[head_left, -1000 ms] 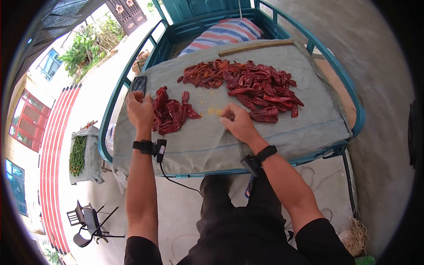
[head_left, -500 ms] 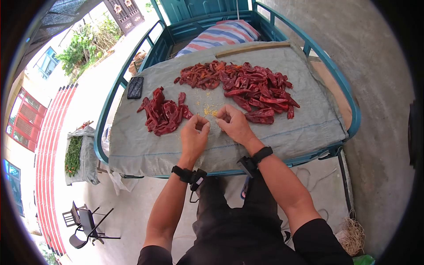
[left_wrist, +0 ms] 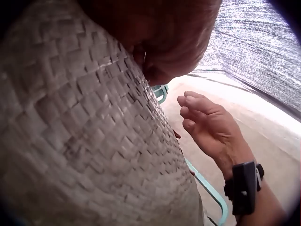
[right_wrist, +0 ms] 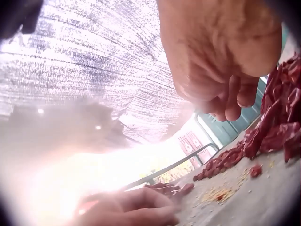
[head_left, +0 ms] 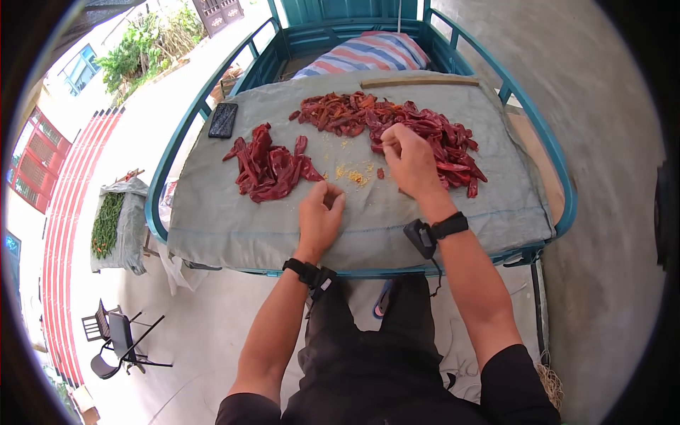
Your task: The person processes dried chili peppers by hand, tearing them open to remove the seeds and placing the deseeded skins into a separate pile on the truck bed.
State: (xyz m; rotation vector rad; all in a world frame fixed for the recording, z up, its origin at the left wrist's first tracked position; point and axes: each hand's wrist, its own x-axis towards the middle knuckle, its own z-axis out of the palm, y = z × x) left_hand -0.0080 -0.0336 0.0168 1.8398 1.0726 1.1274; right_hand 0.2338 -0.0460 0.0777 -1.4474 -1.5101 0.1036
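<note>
My right hand [head_left: 405,154] hovers over the near edge of the big pile of dried red chillies [head_left: 425,127], fingers bent down and relaxed, nothing between them in the left wrist view [left_wrist: 207,127]. My left hand [head_left: 320,212] rests on the grey woven cloth [head_left: 397,219] with loosely curled fingers, and I see nothing in it. A smaller heap of split chillies [head_left: 269,166] lies to its left. Yellow seeds [head_left: 354,174] and one small red piece [head_left: 380,173] lie scattered between the hands.
A black phone [head_left: 223,120] lies at the cloth's far left corner. A wooden stick [head_left: 418,82] and a striped blanket [head_left: 375,53] are behind the piles. The teal cart rail [head_left: 559,163] frames the cloth. Green chillies [head_left: 106,227] and folding chairs [head_left: 117,340] are on the ground at left.
My left hand came from the phone's side to the middle and now rests near the front. My right hand left the seed patch and moved up to the big pile.
</note>
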